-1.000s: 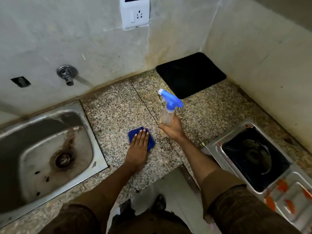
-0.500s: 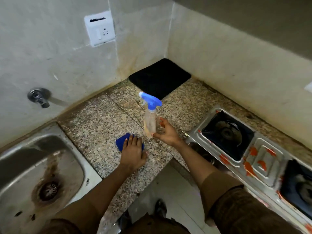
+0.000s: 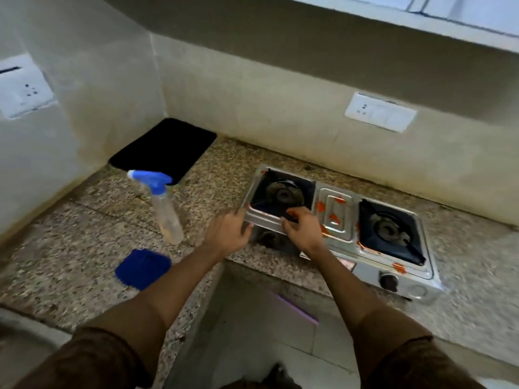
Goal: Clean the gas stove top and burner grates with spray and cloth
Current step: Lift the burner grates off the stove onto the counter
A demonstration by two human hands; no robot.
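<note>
A steel two-burner gas stove (image 3: 335, 220) with orange-red stains sits on the speckled counter. Its left burner grate (image 3: 280, 196) and right burner grate (image 3: 390, 230) are dark. My left hand (image 3: 229, 233) is at the stove's front left corner, fingers loosely bent and holding nothing. My right hand (image 3: 302, 228) reaches the front edge of the left grate, thumb and fingers apart. The clear spray bottle (image 3: 165, 211) with a blue trigger head stands alone on the counter. A blue cloth (image 3: 143, 268) lies in front of the bottle.
A black mat (image 3: 165, 147) lies in the counter's back corner. Wall sockets (image 3: 380, 111) are mounted above the stove and at the far left. The counter wraps around a gap where I stand. Stove knobs (image 3: 389, 280) face the front edge.
My right hand let go of the spray bottle and my left hand left the blue cloth. Both moved right to the stove's left burner. The view swung right.
</note>
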